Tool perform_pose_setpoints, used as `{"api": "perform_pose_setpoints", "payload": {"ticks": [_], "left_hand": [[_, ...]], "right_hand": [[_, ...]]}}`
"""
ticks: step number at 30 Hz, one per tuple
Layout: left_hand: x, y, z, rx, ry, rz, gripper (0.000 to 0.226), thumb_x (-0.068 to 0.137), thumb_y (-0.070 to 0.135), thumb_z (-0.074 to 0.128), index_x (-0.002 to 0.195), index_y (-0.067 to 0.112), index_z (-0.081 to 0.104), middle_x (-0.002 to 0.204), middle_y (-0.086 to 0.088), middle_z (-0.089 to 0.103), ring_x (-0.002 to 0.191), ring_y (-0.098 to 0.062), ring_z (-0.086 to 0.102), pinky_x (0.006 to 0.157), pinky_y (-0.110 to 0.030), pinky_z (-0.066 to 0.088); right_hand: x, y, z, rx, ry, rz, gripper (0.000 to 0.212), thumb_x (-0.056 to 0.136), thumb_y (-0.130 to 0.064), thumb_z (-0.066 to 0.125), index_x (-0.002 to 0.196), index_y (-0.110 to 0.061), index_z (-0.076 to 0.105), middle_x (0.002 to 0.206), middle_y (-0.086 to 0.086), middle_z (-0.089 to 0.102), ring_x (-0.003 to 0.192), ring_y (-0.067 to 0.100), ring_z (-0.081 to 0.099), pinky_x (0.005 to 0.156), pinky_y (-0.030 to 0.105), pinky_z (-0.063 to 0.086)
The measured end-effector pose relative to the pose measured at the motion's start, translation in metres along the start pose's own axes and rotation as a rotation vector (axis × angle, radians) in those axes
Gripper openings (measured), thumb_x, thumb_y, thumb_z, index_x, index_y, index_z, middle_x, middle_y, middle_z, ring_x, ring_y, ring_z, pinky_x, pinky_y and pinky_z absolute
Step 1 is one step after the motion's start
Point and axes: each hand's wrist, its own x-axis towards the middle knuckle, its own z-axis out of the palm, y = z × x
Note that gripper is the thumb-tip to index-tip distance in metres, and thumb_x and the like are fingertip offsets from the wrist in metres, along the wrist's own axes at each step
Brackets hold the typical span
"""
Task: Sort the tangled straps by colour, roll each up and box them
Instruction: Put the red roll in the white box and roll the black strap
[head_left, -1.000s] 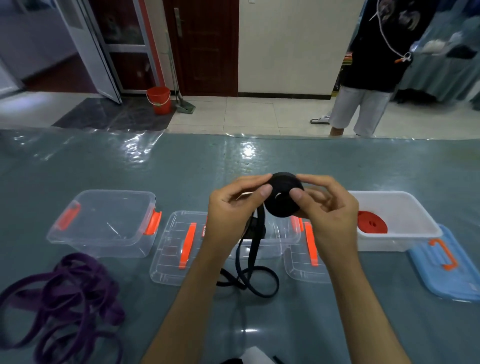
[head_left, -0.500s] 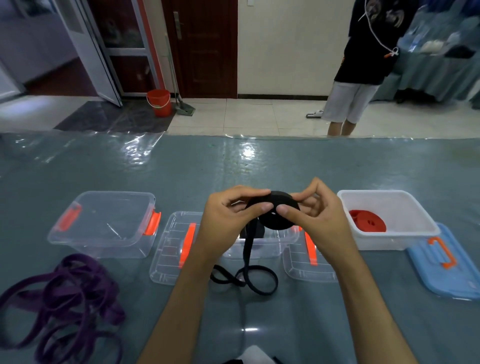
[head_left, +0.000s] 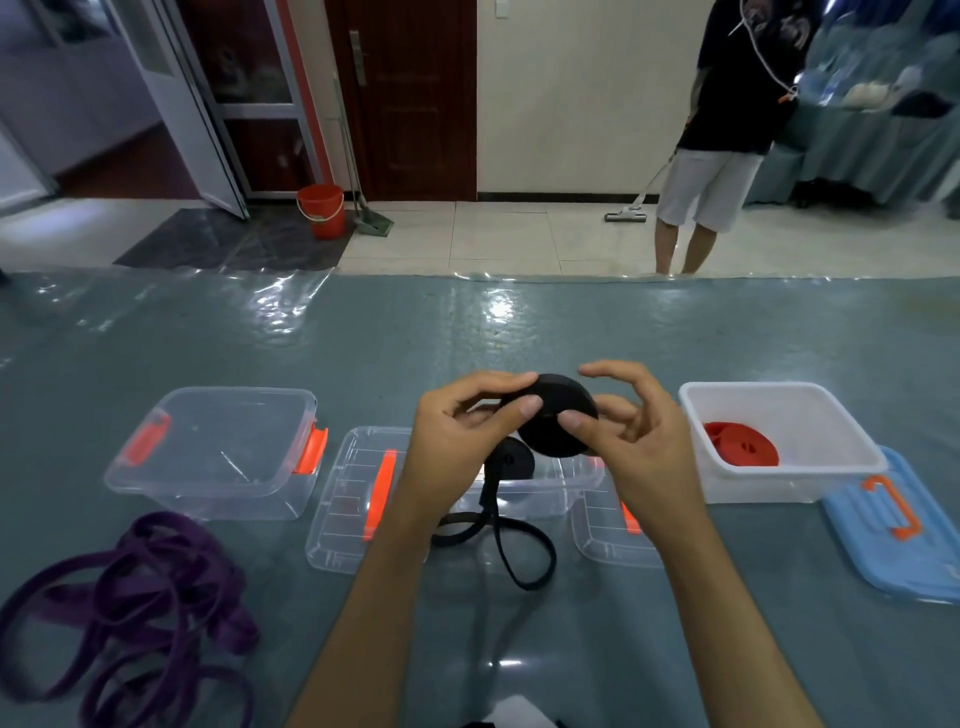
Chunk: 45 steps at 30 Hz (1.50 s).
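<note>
Here both hands are raised above the desk (head_left: 519, 332). The left hand (head_left: 457, 441) and right hand (head_left: 628, 441) pinch the black strap roll (head_left: 558, 415) with curled fingers, its loose tail hanging down.

- Illumination: even indoor light, moderately bright, with a cool cast.
- Glare: white specular patches on the clear film covering the table (head_left: 727, 332), strongest at the far centre and far left; one small highlight near the bottom edge.
- Shadows: soft and faint beneath the forearms.
- Distortion: wide-angle bowing of door frames and table edge toward the borders.
- Sharpness: centre acceptable; upper right corner smeared.
</note>
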Motion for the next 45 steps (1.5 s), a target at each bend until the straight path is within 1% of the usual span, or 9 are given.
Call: {"api": "perform_pose_setpoints", "payload": {"ticks": [4, 8, 13, 19, 25, 31, 37, 41, 45], "left_hand": [[-0.001, 0.003, -0.007, 0.022, -0.027, 0.059, 0.035, 0.085, 0.014, 0.085, 0.114, 0.034, 0.081, 0.112, -0.001, 0.079, 0.109, -0.027, 0.075, 0.096, -0.038, 0.061], [-0.001, 0.008, 0.003, 0.031, 0.071, 0.107, 0.027, 0.082, 0.015, 0.087, 0.103, 0.031, 0.082, 0.107, 0.002, 0.081, 0.103, -0.021, 0.077, 0.09, -0.03, 0.061], [0.002, 0.011, -0.004, -0.019, -0.137, -0.028, 0.047, 0.088, 0.002, 0.081, 0.124, 0.03, 0.077, 0.117, -0.006, 0.077, 0.113, -0.023, 0.074, 0.098, -0.031, 0.058], [-0.001, 0.012, 0.0, -0.053, 0.028, -0.032, 0.03, 0.08, 0.013, 0.09, 0.1, 0.033, 0.08, 0.104, -0.001, 0.081, 0.102, -0.019, 0.078, 0.089, -0.024, 0.06], [-0.001, 0.012, 0.008, 0.003, -0.019, 0.065, 0.035, 0.089, 0.007, 0.081, 0.116, 0.03, 0.08, 0.113, -0.001, 0.077, 0.109, -0.024, 0.074, 0.095, -0.04, 0.061], [0.002, 0.012, 0.018, 0.017, 0.062, 0.091, 0.021, 0.092, 0.013, 0.08, 0.111, 0.022, 0.08, 0.111, -0.002, 0.079, 0.108, -0.024, 0.075, 0.093, -0.029, 0.059], [0.0, 0.011, 0.005, 0.025, -0.02, -0.009, 0.049, 0.089, 0.011, 0.083, 0.128, 0.038, 0.072, 0.105, 0.0, 0.08, 0.101, -0.017, 0.077, 0.09, -0.027, 0.06], [-0.006, 0.007, 0.017, -0.045, 0.102, 0.015, 0.027, 0.085, 0.01, 0.086, 0.107, 0.024, 0.08, 0.103, 0.0, 0.081, 0.097, -0.019, 0.078, 0.086, -0.023, 0.06], [0.001, 0.004, 0.012, -0.082, 0.033, 0.001, 0.025, 0.091, 0.003, 0.079, 0.113, 0.014, 0.079, 0.113, -0.007, 0.078, 0.108, -0.025, 0.075, 0.096, -0.032, 0.06]], "right_hand": [[0.001, -0.003, 0.001, -0.014, 0.029, -0.061, 0.025, 0.086, -0.011, 0.084, 0.101, -0.025, 0.069, 0.104, 0.009, 0.081, 0.098, 0.025, 0.079, 0.076, 0.029, 0.064], [0.002, -0.008, 0.001, -0.016, 0.018, -0.048, 0.028, 0.083, -0.02, 0.085, 0.093, -0.027, 0.06, 0.094, 0.012, 0.082, 0.084, 0.031, 0.081, 0.068, 0.029, 0.063], [0.0, -0.01, -0.001, -0.029, 0.099, -0.09, 0.028, 0.083, -0.019, 0.087, 0.102, -0.035, 0.073, 0.1, 0.008, 0.082, 0.095, 0.027, 0.08, 0.078, 0.033, 0.065], [0.004, -0.021, -0.013, 0.008, -0.128, 0.037, 0.032, 0.087, -0.016, 0.079, 0.111, -0.026, 0.06, 0.102, 0.017, 0.081, 0.09, 0.036, 0.08, 0.072, 0.032, 0.064], [0.0, -0.016, -0.01, -0.002, 0.001, -0.068, 0.024, 0.088, -0.012, 0.076, 0.105, -0.025, 0.067, 0.107, 0.013, 0.08, 0.097, 0.032, 0.079, 0.075, 0.034, 0.065], [0.0, -0.016, -0.007, -0.013, 0.056, -0.123, 0.034, 0.086, -0.014, 0.082, 0.113, -0.029, 0.068, 0.103, 0.009, 0.082, 0.091, 0.03, 0.081, 0.073, 0.032, 0.065], [0.003, -0.015, -0.015, -0.013, -0.014, 0.015, 0.026, 0.083, -0.013, 0.079, 0.098, -0.031, 0.068, 0.103, 0.015, 0.081, 0.093, 0.034, 0.08, 0.076, 0.037, 0.066], [0.006, -0.02, -0.02, -0.084, -0.064, -0.075, 0.037, 0.09, -0.011, 0.074, 0.116, -0.037, 0.071, 0.108, 0.008, 0.081, 0.097, 0.029, 0.08, 0.077, 0.035, 0.066], [0.003, -0.013, -0.012, -0.048, 0.023, -0.118, 0.038, 0.088, -0.011, 0.074, 0.114, -0.038, 0.077, 0.115, 0.001, 0.08, 0.107, 0.021, 0.077, 0.084, 0.031, 0.064]]}}
